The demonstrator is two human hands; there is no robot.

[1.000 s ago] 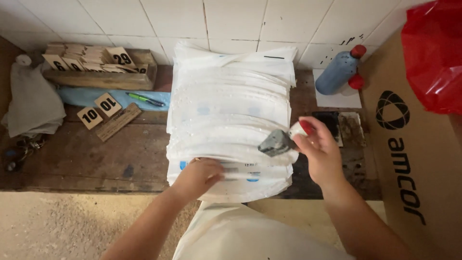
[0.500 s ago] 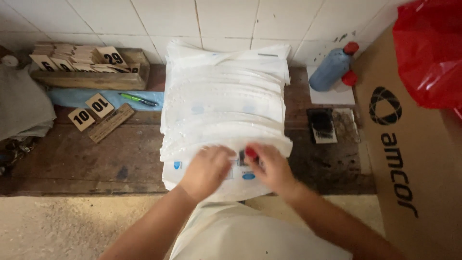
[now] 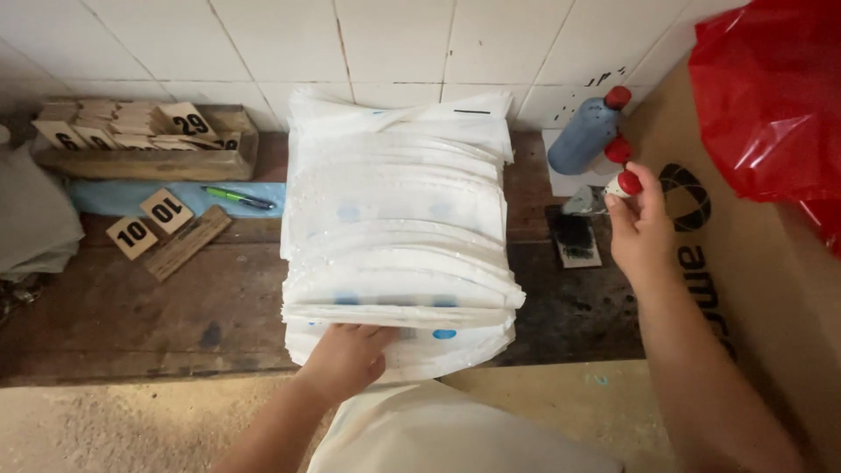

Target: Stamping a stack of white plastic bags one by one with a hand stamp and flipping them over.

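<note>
- My left hand lies at the front edge of the table, fingers slipped under the lower sheets of the stack of white bags, thumb side up against them; it presses rather than grips, the fingers loosely curled.
- The stack is one tall pile, fanned toward me, running from the tiled wall at the back edge to just over the front edge. I cannot count the bags; several blue round marks show on them.
- My right hand is raised over the right end of the table, closed around one small stamp with a red knob on top and a grey block below, pinched between thumb and fingertips.
- Just beneath that hand lies one dark ink pad, near the stack's right side.
- At the back right corner stands one blue bottle with a red cap, tilted against the wall, with a second red cap beside it.
- Along the right edge stands one brown cardboard box, a red plastic bag hanging over it.
- At the back left corner sits one wooden tray of number cards; two more number cards lie loose in front of it, beside one wooden strip.
- One green pen lies on a blue sheet between the tray and the stack.
- One grey cloth is at the left edge.
</note>
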